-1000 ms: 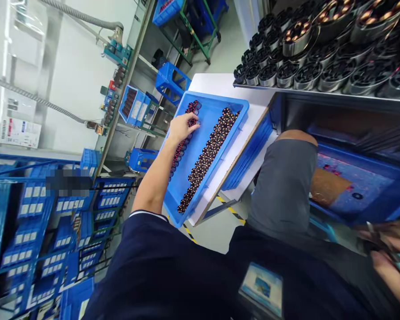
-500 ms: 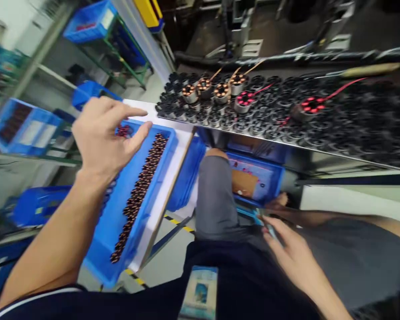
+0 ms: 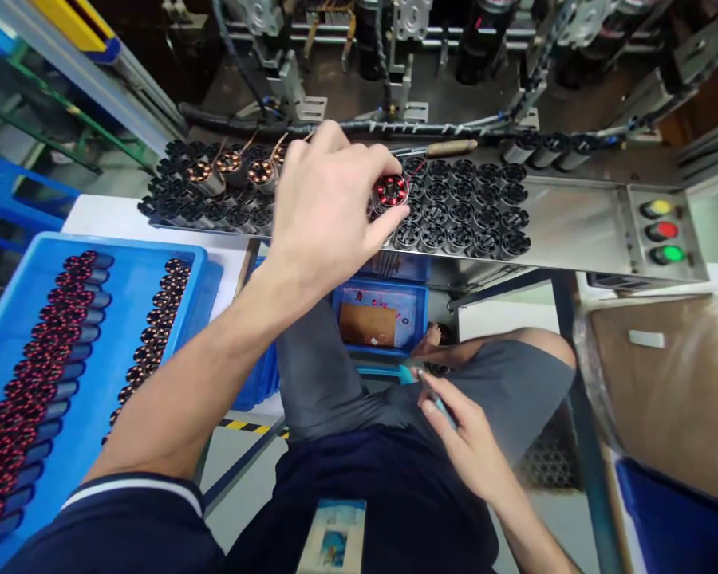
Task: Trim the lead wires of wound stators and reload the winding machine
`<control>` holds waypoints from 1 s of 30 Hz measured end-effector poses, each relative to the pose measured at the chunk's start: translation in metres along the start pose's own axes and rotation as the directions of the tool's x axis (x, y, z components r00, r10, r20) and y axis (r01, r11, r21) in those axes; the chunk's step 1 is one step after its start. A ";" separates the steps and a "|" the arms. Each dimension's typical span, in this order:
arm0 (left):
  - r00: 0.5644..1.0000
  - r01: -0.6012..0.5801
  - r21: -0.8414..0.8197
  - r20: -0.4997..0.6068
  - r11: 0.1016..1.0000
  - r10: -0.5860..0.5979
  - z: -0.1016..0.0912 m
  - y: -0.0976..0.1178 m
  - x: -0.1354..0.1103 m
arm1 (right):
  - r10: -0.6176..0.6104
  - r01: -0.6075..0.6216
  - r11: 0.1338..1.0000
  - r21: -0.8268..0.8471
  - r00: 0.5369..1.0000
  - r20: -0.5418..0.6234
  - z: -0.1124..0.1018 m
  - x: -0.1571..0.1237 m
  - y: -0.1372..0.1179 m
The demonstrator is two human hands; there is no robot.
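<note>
At the machine's front ledge, my left hand has its thumb and index finger closed around a red-wound motor stator. A red wire end sticks up from that stator. My left hand partly covers the neighbouring stators. Low over my lap, my right hand is closed around a small hand tool with light-blue handles. Fingers hide most of this tool, so its exact kind is unclear. Copper-wound stators with loose wire ends stand on the ledge left of my left hand, among rows of unwound black stators.
A blue tray at left holds rows of red-wound and copper-wound stators. A wooden-handled tool lies behind the stator rows. A button panel sits at the ledge's right end. A blue bin with cardboard stands below the ledge.
My left hand has moved from above the blue tray to the red-wound stator on the ledge and closed around it. The view has turned rightward. My right hand still holds the tool low.
</note>
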State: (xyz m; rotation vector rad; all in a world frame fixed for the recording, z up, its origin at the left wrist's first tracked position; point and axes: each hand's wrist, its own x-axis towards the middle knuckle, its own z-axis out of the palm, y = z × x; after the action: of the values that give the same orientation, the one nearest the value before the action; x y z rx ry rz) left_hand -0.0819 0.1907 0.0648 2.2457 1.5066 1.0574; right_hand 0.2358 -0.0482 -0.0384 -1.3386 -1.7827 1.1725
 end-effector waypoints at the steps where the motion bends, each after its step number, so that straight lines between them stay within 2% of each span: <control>1: 0.995 -0.094 0.009 -0.039 0.996 0.094 -0.008 0.017 -0.017 | 0.005 -0.004 1.000 0.021 0.997 -0.074 -0.003 0.000 -0.001; 3: 0.982 -0.188 0.046 -0.027 0.981 0.189 -0.017 0.053 -0.056 | 0.012 0.004 0.998 0.069 0.973 -0.230 -0.007 0.002 -0.007; 5: 0.963 -0.270 -0.025 -0.019 0.963 0.269 -0.011 0.082 -0.092 | 0.009 0.035 0.993 0.111 0.927 -0.376 -0.010 0.011 -0.019; 7: 0.967 -0.255 -0.120 -0.054 0.960 0.250 0.004 0.100 -0.122 | -0.042 0.115 0.985 0.130 0.884 -0.466 -0.012 0.027 -0.034; 8: 0.977 -0.215 -0.166 -0.055 0.963 0.208 0.013 0.104 -0.135 | -0.107 0.186 0.975 0.124 0.875 -0.472 -0.012 0.036 -0.041; 12: 0.999 -0.033 -0.344 -0.001 0.938 0.035 0.035 0.103 -0.170 | -0.265 0.332 0.937 0.109 0.878 -0.399 -0.005 0.066 -0.061; 15: 0.997 0.053 -0.501 -0.016 0.864 -0.070 0.040 0.097 -0.187 | -0.225 0.306 0.937 0.166 0.896 -0.382 0.003 0.069 -0.062; 17: 0.986 0.135 -0.667 0.015 0.733 -0.169 0.044 0.094 -0.195 | -0.147 0.222 0.959 0.177 0.922 -0.359 0.007 0.067 -0.060; 19: 0.964 0.211 -0.816 0.082 0.538 -0.253 0.051 0.092 -0.201 | -0.116 0.183 0.969 0.165 0.931 -0.347 0.009 0.065 -0.061; 21: 0.936 0.265 -0.884 0.139 0.385 -0.324 0.060 0.093 -0.204 | -0.130 0.183 0.974 0.133 0.933 -0.337 0.010 0.063 -0.065; 22: 0.919 0.285 -0.895 0.154 0.343 -0.362 0.064 0.093 -0.205 | -0.127 0.175 0.978 0.117 0.933 -0.337 0.009 0.062 -0.068; 24: 0.883 0.321 -0.895 0.164 0.309 -0.440 0.070 0.094 -0.206 | -0.072 0.109 0.989 0.101 0.945 -0.318 0.004 0.057 -0.074; 26: 0.860 0.331 -0.888 0.145 0.319 -0.490 0.072 0.092 -0.206 | -0.022 0.041 0.997 0.070 0.968 -0.251 -0.004 0.049 -0.076; 28: 0.863 0.298 -0.885 0.090 0.358 -0.496 0.072 0.089 -0.206 | -0.036 0.036 0.999 -0.005 0.992 -0.123 -0.012 0.041 -0.074; 30: 0.878 0.264 -0.875 0.043 0.407 -0.477 0.069 0.087 -0.206 | -0.086 0.086 0.994 -0.074 0.996 0.004 -0.018 0.036 -0.069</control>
State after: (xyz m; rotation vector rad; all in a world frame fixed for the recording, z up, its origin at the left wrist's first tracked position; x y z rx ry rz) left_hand -0.0167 -0.0151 -0.0254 1.0281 1.0434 1.4784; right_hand 0.2120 -0.0155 0.0299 -1.2899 -1.8817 1.0707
